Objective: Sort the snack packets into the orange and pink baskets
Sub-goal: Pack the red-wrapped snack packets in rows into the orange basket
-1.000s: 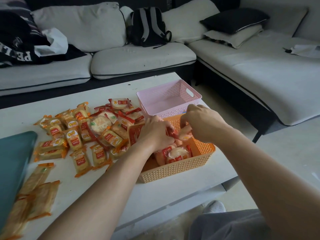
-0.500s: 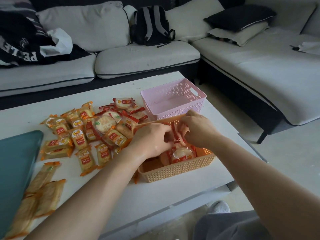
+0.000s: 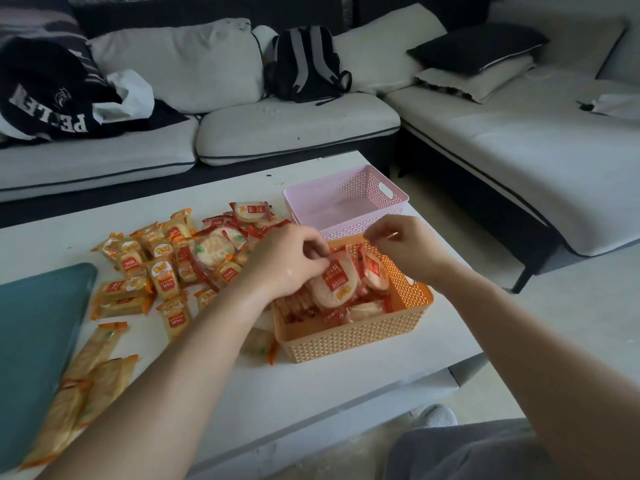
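The left hand (image 3: 291, 261) pinches a round, red-labelled snack packet (image 3: 331, 284) by its upper edge, between thumb and fingertips. The packet hangs tilted at 4 o'clock from that grip, inside the orange perforated plastic basket (image 3: 349, 337), against the packets already stacked there. Its printed label runs roughly from 12 to 6 o'clock.

The right hand (image 3: 407, 249) hovers at 2 o'clock of the packet, above the basket's far rim. Its fingertips are drawn close together; whether they grip anything cannot be determined. The left hand is the nearer one and carries the load.

Judgement: release requires only a short drop toward 6 o'clock.

The pink perforated plastic basket (image 3: 346, 188) stands just beside the orange one at 12 o'clock. Unsorted yellow and red snack packets (image 3: 166, 268) lie at 9 o'clock on the white table (image 3: 329, 379).
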{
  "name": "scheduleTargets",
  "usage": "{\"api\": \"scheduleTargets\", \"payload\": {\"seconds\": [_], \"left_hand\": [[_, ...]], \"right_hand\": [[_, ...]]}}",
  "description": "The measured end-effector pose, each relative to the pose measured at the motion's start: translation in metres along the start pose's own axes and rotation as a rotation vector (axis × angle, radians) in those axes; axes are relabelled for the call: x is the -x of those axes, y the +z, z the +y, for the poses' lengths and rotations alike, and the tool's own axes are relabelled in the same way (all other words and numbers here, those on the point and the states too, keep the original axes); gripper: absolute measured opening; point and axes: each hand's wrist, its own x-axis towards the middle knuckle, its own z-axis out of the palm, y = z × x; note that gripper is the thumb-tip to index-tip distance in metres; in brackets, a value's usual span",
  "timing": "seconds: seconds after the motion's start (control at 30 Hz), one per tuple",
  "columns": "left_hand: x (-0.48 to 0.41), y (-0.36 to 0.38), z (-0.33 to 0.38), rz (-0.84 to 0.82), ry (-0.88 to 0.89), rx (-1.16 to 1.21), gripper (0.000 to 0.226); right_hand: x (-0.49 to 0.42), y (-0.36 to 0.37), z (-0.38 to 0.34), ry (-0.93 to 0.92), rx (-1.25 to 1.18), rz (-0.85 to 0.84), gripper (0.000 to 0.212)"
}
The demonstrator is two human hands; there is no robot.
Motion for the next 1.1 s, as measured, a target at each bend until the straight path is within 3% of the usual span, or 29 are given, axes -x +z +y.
{"api": "scheduleTargets", "payload": {"seconds": [0.07,0.2,0.3,0.43,0.53,0.67,0.77,0.9,1.1], "left_hand": [[-0.007,-0.009,0.004,0.09,-0.041,0.116,0.014],[-0.025,0.009,0.025,0.265,-0.141,0.313,0.016],[-0.039,0.039,0.042,0.224,-0.21,0.48,0.013],[-0.052,0.074,0.047,0.114,-0.272,0.561,0.013],[-0.05,0.082,0.04,-0.045,-0.199,0.609,0.017],[-0.032,0.069,0.024,-0.027,-0.047,0.119,0.01],[-0.015,0.064,0.02,-0.082,-0.017,-0.138,0.005],[-0.011,0.069,0.02,-0.049,0.154,-0.278,0.01],[-0.009,0.084,0.01,-0.015,0.258,-0.649,0.043]], "right_hand": [[0.004,-0.005,-0.008,-0.022,-0.053,-0.088,0.031],[0.003,-0.01,-0.019,0.017,0.046,0.032,0.025],[0.003,-0.013,-0.019,0.175,-0.112,-0.079,0.028],[-0.004,-0.008,-0.002,0.265,-0.09,-0.038,0.031],[-0.011,-0.004,0.005,0.3,-0.032,-0.081,0.036],[-0.016,0.004,0.005,0.232,0.212,-0.14,0.046],[-0.015,0.015,0.004,0.194,0.385,-0.195,0.029],[-0.011,0.017,-0.001,0.22,0.378,-0.218,0.029],[-0.015,0.02,0.004,0.273,0.32,-0.27,0.023]]}}
